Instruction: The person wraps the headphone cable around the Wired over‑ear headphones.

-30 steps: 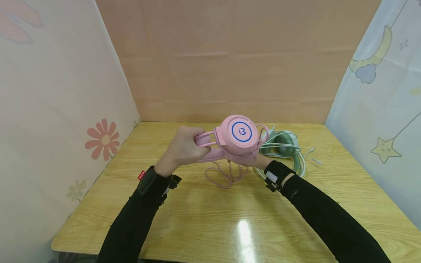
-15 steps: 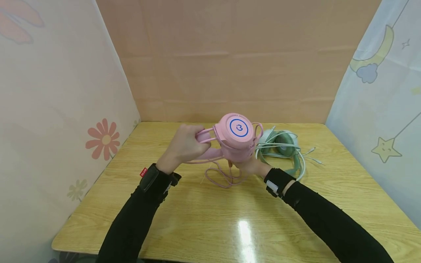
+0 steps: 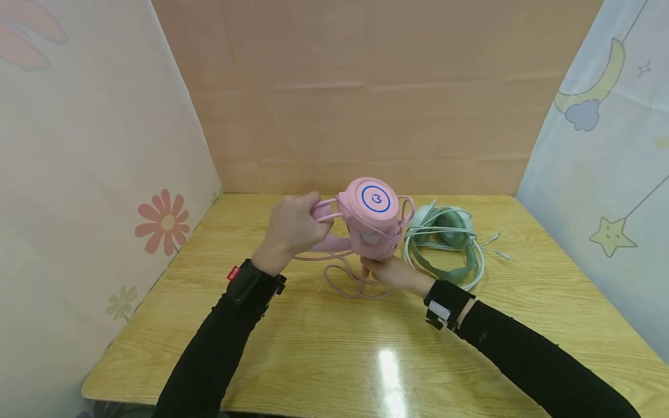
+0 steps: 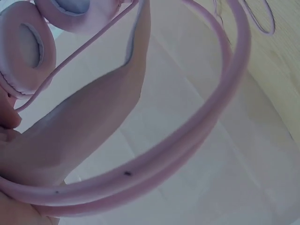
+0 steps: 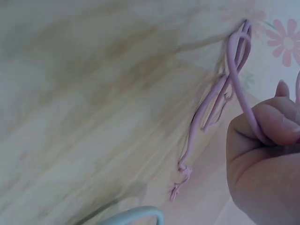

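A pair of pink headphones (image 3: 372, 220) is held above the table, one round ear cup with a blue ring logo facing up. My left hand (image 3: 295, 229) grips its headband. The left wrist view shows the padded inner band (image 4: 89, 117), the thin outer hoops (image 4: 154, 168) and an ear cushion (image 4: 44, 51). Just below the ear cups, my right hand (image 3: 394, 273) pinches the pink cable (image 5: 240, 96) between thumb and curled fingers. The rest of that cable lies in loose loops on the table, with a frayed-looking tie near its lower stretch in the right wrist view.
Green and white headphones (image 3: 452, 229) lie on the table to the right, wrapped in pale cords whose plugs (image 3: 504, 255) point right. The wooden table (image 3: 313, 360) is bordered by a tan backdrop (image 3: 366, 116) and printed side sheets, a flowered one at left.
The pink headphones have tilted and shifted slightly left, bringing the logo more upward. My right hand has moved from behind the ear cup to below it, down and left, where it holds the cable.
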### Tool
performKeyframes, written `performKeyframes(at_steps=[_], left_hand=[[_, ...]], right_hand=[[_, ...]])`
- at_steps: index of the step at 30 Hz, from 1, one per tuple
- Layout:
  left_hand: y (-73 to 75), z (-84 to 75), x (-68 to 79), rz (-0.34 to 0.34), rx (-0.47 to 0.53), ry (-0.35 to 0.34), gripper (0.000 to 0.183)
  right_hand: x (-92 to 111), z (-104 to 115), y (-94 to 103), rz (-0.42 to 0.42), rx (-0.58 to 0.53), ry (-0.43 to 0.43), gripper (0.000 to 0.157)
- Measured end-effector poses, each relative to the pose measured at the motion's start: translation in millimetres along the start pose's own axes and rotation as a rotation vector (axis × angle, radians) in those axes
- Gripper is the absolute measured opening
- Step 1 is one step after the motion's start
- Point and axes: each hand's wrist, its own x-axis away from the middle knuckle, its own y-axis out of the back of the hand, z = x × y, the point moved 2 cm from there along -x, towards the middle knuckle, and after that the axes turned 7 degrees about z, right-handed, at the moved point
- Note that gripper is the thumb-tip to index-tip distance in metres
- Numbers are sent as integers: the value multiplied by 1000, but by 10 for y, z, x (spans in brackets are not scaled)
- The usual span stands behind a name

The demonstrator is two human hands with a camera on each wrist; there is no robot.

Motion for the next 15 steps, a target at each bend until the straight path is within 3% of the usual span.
performKeyframes(at_steps=[6, 10, 15], left_hand=[[-2, -4, 13, -63, -127, 19, 19], [5, -3, 3, -77, -213, 54, 20], [-15, 14, -10, -63, -263, 78, 20]], right_hand=[[49, 75, -72, -44, 108, -106, 39], [95, 157, -122, -31, 256, -100, 31], [126, 295, -181, -13, 399, -128, 34]])
